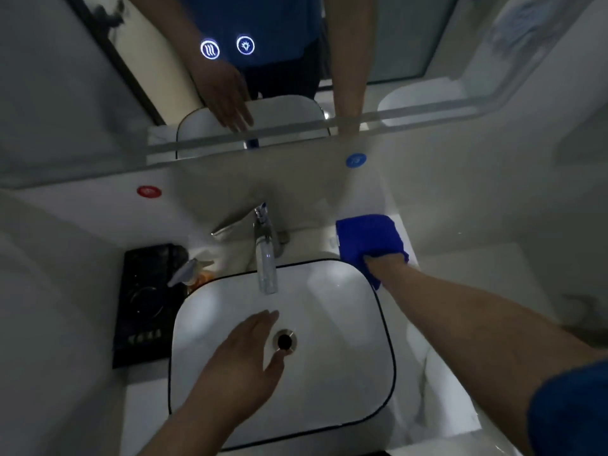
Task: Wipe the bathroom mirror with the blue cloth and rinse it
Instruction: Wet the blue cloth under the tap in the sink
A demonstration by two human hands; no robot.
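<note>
The blue cloth [368, 238] lies on the counter at the right rear corner of the white basin [345, 390]. My right hand [383, 263] reaches under the cloth's near edge, and the cloth covers the fingers, so the grip is hidden. My left hand [245, 350] hovers flat over the basin beside the drain [284, 340], fingers straight, holding nothing. The mirror [279, 77] fills the wall above and reflects both arms. A chrome tap [265, 245] stands at the back of the basin; I see no water running.
Two lit touch icons [227, 47] glow on the mirror. A red sticker [149, 191] and a blue sticker [356, 160] mark the wall below it. A black tray [144, 307] and a pump bottle [194, 268] sit left of the basin.
</note>
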